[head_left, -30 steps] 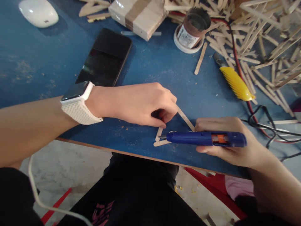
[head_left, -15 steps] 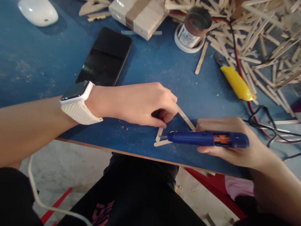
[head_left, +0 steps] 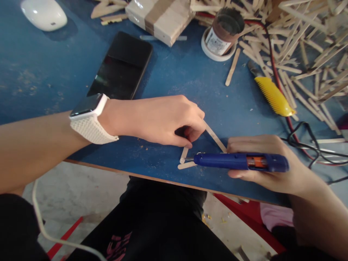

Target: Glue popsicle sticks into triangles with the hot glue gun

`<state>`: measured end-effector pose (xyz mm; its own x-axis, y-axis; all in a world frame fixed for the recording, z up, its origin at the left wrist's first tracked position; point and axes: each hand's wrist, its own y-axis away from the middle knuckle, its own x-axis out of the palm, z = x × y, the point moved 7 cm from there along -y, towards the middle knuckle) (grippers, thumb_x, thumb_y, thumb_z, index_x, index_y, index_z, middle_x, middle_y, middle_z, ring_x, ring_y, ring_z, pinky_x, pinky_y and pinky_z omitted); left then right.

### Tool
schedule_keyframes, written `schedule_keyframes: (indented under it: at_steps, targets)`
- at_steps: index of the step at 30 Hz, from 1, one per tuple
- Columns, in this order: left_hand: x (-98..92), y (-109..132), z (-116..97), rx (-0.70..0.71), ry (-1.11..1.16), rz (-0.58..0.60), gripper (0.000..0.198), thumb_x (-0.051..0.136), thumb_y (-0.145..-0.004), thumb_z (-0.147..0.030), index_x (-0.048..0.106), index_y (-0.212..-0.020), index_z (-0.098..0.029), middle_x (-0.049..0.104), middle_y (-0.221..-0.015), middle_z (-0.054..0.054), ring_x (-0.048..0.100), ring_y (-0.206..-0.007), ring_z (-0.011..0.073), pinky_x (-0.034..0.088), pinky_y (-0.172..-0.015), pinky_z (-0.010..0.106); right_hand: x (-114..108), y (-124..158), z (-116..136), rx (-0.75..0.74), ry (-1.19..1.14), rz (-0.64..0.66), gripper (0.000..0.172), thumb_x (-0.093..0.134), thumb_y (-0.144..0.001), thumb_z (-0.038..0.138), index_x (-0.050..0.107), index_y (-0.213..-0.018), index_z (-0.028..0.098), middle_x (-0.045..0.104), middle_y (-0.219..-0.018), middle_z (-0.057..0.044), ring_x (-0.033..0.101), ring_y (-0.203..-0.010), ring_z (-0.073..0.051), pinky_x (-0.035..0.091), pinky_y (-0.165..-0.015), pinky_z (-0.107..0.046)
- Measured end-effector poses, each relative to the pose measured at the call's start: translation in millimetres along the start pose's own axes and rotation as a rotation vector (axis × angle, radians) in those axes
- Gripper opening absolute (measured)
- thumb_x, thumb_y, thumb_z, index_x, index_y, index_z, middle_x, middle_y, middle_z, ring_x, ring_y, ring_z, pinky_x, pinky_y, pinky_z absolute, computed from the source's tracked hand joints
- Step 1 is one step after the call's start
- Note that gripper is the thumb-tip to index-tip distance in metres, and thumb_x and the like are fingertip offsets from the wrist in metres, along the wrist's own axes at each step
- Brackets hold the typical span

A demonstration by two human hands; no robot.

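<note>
My left hand (head_left: 182, 121), with a watch on its wrist, is closed in a pinch on joined popsicle sticks (head_left: 215, 137). One stick slants from the fingers down to the right; a short end shows below the thumb. My right hand (head_left: 261, 159) is wrapped round a blue glue gun (head_left: 223, 160), which lies sideways with its nozzle pointing left. The nozzle tip is at the lower end of the short stick piece (head_left: 183, 155), where a small clear blob shows. Another popsicle stick (head_left: 186, 165) lies just below, partly hidden by the glue gun.
A black phone (head_left: 122, 65) lies beyond my left wrist. Further back are a wrapped stick pack (head_left: 163, 20), a brown jar (head_left: 227, 30) in a white lid and a loose stick (head_left: 233, 67). A yellow-handled tool (head_left: 274, 96), cables (head_left: 307, 145) and piled sticks (head_left: 307, 54) fill the right.
The glue gun has shifted very slightly to the right, its tip still at the stick's end. My left hand and the sticks stay in place.
</note>
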<state>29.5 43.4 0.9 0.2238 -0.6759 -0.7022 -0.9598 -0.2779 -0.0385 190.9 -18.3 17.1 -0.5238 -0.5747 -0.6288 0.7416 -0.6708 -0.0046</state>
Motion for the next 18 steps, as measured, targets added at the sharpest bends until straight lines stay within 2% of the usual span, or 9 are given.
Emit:
schedule_keyframes:
  at_steps: [13,16,18]
  targets:
    - [1.7,-2,0,-0.005,-0.007,0.006,0.010,0.075,-0.096,-0.021,0.076,-0.086,-0.022,0.077,-0.098,0.002,0.070,-0.089,0.0173,0.048,-0.081,0.029,1,0,0,-0.004,-0.001,0.004,0.035,0.071,-0.108,0.044,0.051,-0.086,0.024,0.047,-0.072,0.004,0.044,-0.060,-0.011,0.036,-0.055,-0.025]
    - [-10.8,1,-4,-0.019,-0.070,-0.008,0.017,0.072,-0.097,-0.025,0.074,-0.080,-0.022,0.077,-0.092,0.001,0.067,-0.079,0.0149,0.045,-0.075,0.029,0,1,0,-0.004,-0.001,0.002,0.034,0.072,-0.107,0.043,0.052,-0.088,0.024,0.048,-0.072,0.004,0.045,-0.061,-0.011,0.036,-0.055,-0.025]
    - [-31.8,9,-3,-0.073,-0.232,-0.084,0.032,0.068,-0.098,-0.030,0.067,-0.068,-0.021,0.072,-0.076,0.000,0.057,-0.066,0.0122,0.040,-0.068,0.030,0,1,-1,-0.008,-0.005,-0.001,0.034,0.073,-0.107,0.043,0.051,-0.088,0.024,0.048,-0.072,0.004,0.046,-0.061,-0.011,0.036,-0.056,-0.025]
